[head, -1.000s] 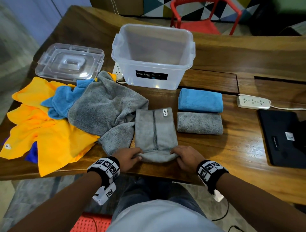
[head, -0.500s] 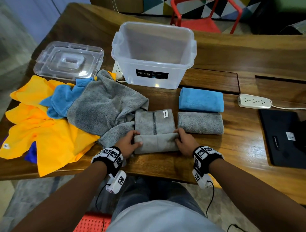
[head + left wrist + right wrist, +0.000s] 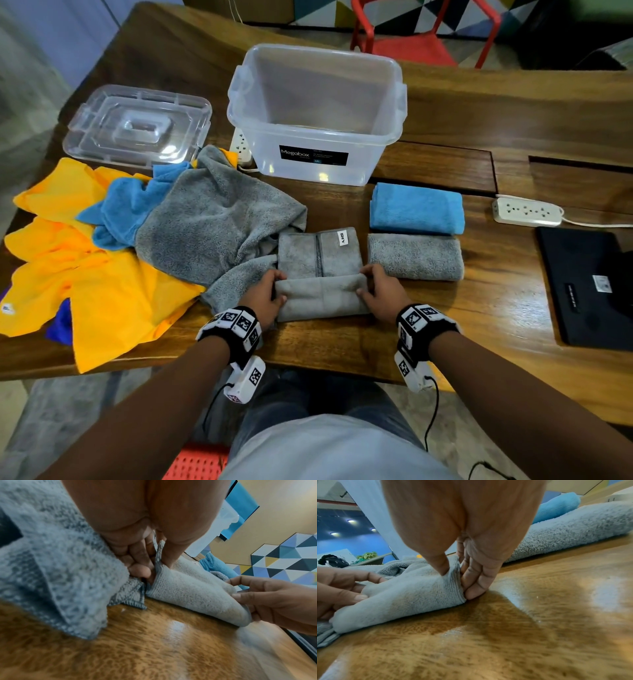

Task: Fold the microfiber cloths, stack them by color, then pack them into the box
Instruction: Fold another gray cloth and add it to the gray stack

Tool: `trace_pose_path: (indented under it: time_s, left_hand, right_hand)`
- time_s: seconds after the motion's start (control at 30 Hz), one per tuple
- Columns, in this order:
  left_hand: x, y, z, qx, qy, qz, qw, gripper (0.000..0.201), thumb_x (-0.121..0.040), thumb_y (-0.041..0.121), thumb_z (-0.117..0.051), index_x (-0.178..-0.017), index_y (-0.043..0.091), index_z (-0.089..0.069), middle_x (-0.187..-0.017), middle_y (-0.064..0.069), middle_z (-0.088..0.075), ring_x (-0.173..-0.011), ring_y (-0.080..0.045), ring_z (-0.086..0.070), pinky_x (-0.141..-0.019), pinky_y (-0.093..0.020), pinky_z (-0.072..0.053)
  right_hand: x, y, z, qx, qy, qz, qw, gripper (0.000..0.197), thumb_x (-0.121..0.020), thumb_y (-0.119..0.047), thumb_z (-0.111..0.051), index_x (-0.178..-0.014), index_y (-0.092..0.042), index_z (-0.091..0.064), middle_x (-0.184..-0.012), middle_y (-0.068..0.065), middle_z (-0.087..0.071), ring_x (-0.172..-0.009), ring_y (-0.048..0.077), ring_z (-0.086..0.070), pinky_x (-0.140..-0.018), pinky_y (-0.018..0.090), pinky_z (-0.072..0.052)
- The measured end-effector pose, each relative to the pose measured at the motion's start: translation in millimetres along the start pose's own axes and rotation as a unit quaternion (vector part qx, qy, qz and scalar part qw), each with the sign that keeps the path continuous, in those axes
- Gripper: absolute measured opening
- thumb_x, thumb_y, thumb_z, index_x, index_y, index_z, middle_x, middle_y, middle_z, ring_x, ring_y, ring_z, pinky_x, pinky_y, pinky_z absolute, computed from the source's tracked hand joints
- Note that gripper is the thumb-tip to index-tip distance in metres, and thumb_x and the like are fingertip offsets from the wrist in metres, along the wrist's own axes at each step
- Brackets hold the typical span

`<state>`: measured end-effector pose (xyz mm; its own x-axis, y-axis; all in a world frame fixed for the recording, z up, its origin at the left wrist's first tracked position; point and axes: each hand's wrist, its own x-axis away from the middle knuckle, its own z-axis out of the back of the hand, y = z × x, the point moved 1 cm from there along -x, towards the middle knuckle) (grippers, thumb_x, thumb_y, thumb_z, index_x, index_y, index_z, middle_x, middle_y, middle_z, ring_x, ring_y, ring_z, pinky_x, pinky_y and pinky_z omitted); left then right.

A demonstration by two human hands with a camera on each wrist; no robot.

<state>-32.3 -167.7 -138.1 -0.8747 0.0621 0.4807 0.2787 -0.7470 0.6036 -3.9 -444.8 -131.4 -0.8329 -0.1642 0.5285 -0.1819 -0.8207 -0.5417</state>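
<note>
On the wooden table [image 3: 445, 329]: a clear box [image 3: 318, 113] at the far middle, standing open, its lid [image 3: 137, 126] flat to the left. Left of centre, a loose heap of yellow cloths [image 3: 102, 294], a blue cloth [image 3: 126, 212] and a big grey cloth [image 3: 212, 226]. Right of centre, a folded blue cloth [image 3: 416, 209] and, touching its near side, a folded grey cloth [image 3: 414, 257]. At the near edge, between both, a half-folded grey cloth [image 3: 320, 274], near part rolled up over the far part. Left hand [image 3: 262, 298] pinching its left end, thumb above and fingers [image 3: 139, 566] beneath; right hand [image 3: 378, 294] pinching the right end likewise.
</note>
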Motion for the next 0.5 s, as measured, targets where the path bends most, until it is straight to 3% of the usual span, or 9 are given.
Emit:
trace_pose_path:
  time_s: [0.23,0.33,0.4,0.5]
  left_hand:
    - [-2.8,2.2,-1.0,0.0,0.016,0.023,1.0,0.037,-0.094,0.019,-0.059,-0.125,0.027,-0.041,-0.111,-0.005,-0.064,-0.098,-0.028,-0.062,-0.075,-0.029,-0.041]
    - [-5.2,2.1,-1.1,-0.007,0.013,0.03,0.999,0.037,-0.094,0.02,-0.059,-0.125,0.026,-0.039,-0.111,-0.006,-0.064,-0.097,-0.029,-0.063,-0.073,-0.031,-0.042]
    - [-6.8,2.7,-2.1,-0.017,0.014,0.041,0.999,0.038,-0.093,0.021,-0.06,-0.125,0.026,-0.038,-0.111,-0.006,-0.063,-0.097,-0.029,-0.063,-0.073,-0.031,-0.043]
    - [-9.3,3.7,-2.7,-0.027,0.022,0.05,0.998,0.037,-0.092,0.021,-0.061,-0.122,0.025,-0.038,-0.107,-0.004,-0.062,-0.096,-0.029,-0.063,-0.071,-0.032,-0.043]
  right_hand:
    - [-0.6,-4.8,0.4,0.012,0.037,0.003,0.999,0.029,-0.097,-0.027,-0.059,-0.114,-0.023,-0.036,-0.1,0.005,-0.065,-0.088,0.025,-0.066,-0.08,0.043,-0.056]
    - [-0.1,-7.9,-0.8,0.039,0.041,0.021,0.998,0.017,-0.098,-0.024,-0.057,-0.104,-0.021,-0.041,-0.09,0.001,-0.061,-0.083,0.025,-0.064,-0.072,0.036,-0.051]
    - [0.4,-9.5,-2.3,0.051,0.043,0.039,0.997,0.008,-0.099,-0.021,-0.055,-0.104,-0.02,-0.049,-0.093,0.002,-0.064,-0.088,0.025,-0.064,-0.073,0.034,-0.049]
    - [-1.3,-8.0,-5.7,0.056,0.049,0.055,0.996,0.012,-0.099,-0.019,-0.052,-0.109,-0.023,-0.057,-0.103,0.004,-0.065,-0.092,0.024,-0.063,-0.079,0.039,-0.054]
